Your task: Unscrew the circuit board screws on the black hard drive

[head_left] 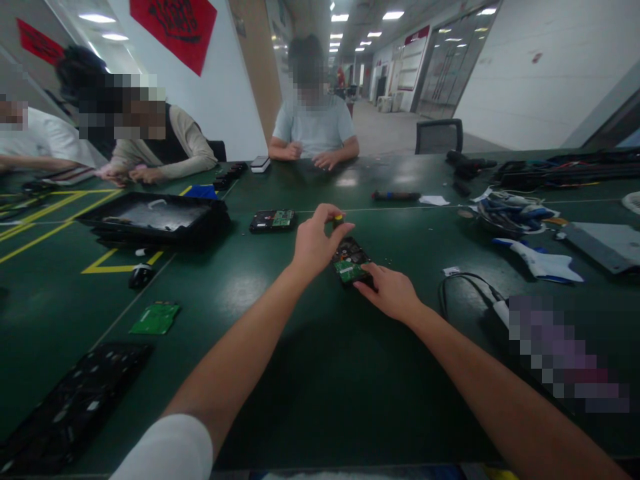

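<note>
A: Where does the table lie free?

B: Near the front edge, between the two forearms. To the left sit a loose green circuit board and a black tray; to the right, a black cable curls near the wrist.

A: And the hands?

B: The hard drive lies mid-table, board side up. The left hand, arm stretched out, closes around a screwdriver held upright over the drive's far end. The right hand lies palm down, fingers spread on the near corner, not clenched.
</note>
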`<state>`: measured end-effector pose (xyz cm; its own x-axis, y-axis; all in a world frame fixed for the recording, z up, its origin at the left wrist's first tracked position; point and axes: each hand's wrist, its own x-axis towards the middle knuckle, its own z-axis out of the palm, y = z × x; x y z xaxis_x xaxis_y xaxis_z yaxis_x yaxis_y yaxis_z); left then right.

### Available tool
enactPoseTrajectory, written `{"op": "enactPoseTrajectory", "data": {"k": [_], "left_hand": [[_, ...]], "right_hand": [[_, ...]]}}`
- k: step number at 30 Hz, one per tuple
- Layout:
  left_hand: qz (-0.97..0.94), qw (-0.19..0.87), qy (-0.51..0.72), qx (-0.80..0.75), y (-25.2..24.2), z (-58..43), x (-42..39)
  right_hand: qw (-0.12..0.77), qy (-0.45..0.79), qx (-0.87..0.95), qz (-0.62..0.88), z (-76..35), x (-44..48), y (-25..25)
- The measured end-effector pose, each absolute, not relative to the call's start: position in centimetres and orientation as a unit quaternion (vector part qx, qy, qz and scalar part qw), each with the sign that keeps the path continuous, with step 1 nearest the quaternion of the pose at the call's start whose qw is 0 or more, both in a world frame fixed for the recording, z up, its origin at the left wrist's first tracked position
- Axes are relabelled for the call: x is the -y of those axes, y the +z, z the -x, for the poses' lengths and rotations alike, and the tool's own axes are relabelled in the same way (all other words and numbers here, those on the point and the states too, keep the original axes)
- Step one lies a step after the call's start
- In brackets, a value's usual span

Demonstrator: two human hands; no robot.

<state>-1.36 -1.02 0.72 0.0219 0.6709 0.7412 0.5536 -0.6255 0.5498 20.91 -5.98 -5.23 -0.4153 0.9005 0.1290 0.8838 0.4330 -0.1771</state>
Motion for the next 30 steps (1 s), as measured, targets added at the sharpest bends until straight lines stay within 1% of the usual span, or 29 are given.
{"op": "enactPoseTrajectory", "data": {"k": [5,9,19,22,27,30], "left_hand": [[-0.736,-0.002,0.527,-0.425,1.09,1.56,1.05],[-0.744,0.012,0.521,-0.419,1.16,1.70,1.02],[-0.715,0.036,0.556,-0.424,0.57,1.36,0.90],[-0.719,0.023,0.556,-0.415,0.55,1.42,0.77],[-0.730,-0.026,0.538,-0.420,0.70,1.73,0.64],[-0.745,-0.021,0.528,-0.408,0.59,1.83,0.56]], "right_hand": [[0.107,0.045,0.844,0.523,-20.93,6.00,-5.14],[0.104,0.047,0.841,0.529,-20.96,6.09,-5.03],[0.109,0.036,0.841,0.528,-20.91,6.01,-5.27],[0.112,0.035,0.842,0.526,-20.92,5.97,-5.34],[0.114,0.035,0.843,0.524,-21.02,6.02,-5.36],[0.113,0.039,0.842,0.525,-21.04,6.07,-5.29]]}}
